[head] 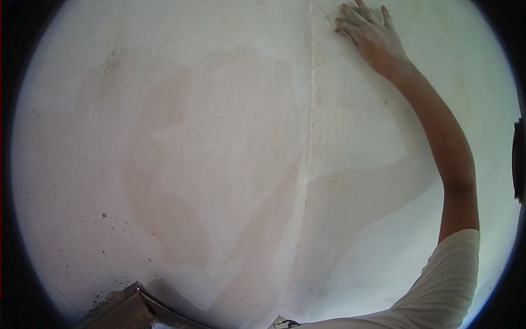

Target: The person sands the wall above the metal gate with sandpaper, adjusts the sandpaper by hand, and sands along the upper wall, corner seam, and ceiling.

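My right hand [372,31] reaches up to the top right and rests against a pale, scuffed wall [230,135]. Its fingers are spread and coated in whitish dust. Something may lie under the fingertips, but whether the hand holds anything cannot be told. The bare forearm runs down the right side to a light short sleeve [448,267]. A vertical corner line or seam [311,123] runs down the wall to the left of the hand, and a fine crack lies just below the fingers. My left hand is out of view.
A brown, box-like edge [123,308] meets the wall at the bottom left. A dark object [518,160] stands at the far right rim. The wall carries specks, small chips and stains, with shadows across it. A small pale item with dark marks [285,323] shows at the bottom.
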`<state>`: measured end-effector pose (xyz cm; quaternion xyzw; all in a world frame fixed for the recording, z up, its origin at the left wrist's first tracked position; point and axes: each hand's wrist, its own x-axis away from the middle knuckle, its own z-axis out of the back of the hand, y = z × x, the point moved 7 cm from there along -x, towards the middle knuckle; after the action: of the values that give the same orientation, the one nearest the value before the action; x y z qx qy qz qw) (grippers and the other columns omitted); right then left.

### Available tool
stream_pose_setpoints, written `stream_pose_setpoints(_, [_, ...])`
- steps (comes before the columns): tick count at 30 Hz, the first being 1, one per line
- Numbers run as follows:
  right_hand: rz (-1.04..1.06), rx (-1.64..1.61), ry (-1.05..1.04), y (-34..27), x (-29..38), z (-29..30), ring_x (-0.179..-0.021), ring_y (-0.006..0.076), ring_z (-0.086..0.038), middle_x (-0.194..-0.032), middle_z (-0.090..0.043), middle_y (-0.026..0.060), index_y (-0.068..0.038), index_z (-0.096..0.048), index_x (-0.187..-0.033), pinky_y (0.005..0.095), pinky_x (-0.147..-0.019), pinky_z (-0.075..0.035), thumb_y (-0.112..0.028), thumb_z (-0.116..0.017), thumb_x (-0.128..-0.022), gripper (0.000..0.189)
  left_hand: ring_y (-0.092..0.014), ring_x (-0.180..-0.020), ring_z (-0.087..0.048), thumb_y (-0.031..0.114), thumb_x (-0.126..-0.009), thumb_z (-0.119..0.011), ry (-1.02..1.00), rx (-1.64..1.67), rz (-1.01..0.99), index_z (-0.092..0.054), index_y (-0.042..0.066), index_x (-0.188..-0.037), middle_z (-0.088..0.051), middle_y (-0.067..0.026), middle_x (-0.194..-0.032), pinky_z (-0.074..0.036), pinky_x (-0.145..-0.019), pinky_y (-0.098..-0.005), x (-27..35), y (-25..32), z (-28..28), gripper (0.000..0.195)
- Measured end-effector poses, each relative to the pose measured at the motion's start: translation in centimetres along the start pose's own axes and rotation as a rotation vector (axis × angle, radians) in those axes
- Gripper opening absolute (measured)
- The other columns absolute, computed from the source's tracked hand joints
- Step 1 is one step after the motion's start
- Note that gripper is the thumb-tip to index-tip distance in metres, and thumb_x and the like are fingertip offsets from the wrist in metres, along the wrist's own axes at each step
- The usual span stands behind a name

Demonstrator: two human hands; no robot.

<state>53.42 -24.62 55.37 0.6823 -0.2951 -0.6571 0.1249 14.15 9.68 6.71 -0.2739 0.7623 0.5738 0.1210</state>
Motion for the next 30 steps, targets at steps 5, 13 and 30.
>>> stream_pose_setpoints(5, [-0.057, -0.347, -0.045, 0.0, -3.7, -0.6, -0.145, 0.0349, -0.025, -0.149, -0.040, 0.0137, -0.009, -0.063, -0.124, 0.0582, -0.118, -0.015, -0.024, -0.042, -0.099, 0.036, -0.024, -0.067, -0.060, 0.025, -0.094, -0.063, -0.056, 0.042, 0.039, -0.065, 0.003, -0.098, -0.062, -0.0168, -0.102, -0.051, -0.060, -0.0364, 0.7, -0.2, 1.1, 0.023])
stream_pose_setpoints(13, [-0.100, -0.143, 0.030, -1.5, -3.0, -2.5, -0.141, 0.0266, -0.034, -0.143, -0.049, 0.0060, -0.013, -0.062, -0.125, 0.0537, -0.116, -0.026, -0.021, -0.047, -0.099, 0.031, -0.025, -0.066, -0.060, 0.024, -0.093, -0.065, -0.121, 0.125, 0.064, -0.066, 0.003, -0.097, -0.062, -0.0167, -0.099, -0.050, -0.062, -0.0372, 1.8, -1.8, 1.9, 0.021])
stream_pose_setpoints(30, [-0.613, -1.361, 0.361, -13.7, 4.3, 1.1, -0.134, 0.0379, -0.044, -0.140, -0.050, 0.0226, 0.002, -0.051, -0.132, 0.0551, -0.115, -0.024, -0.014, -0.049, -0.099, 0.037, -0.027, -0.065, -0.058, 0.021, -0.090, -0.068, -0.211, 0.153, 0.165, -0.066, 0.005, -0.095, -0.064, -0.0166, -0.093, -0.049, -0.066, -0.0387, 2.8, -0.1, 0.2, 0.018])
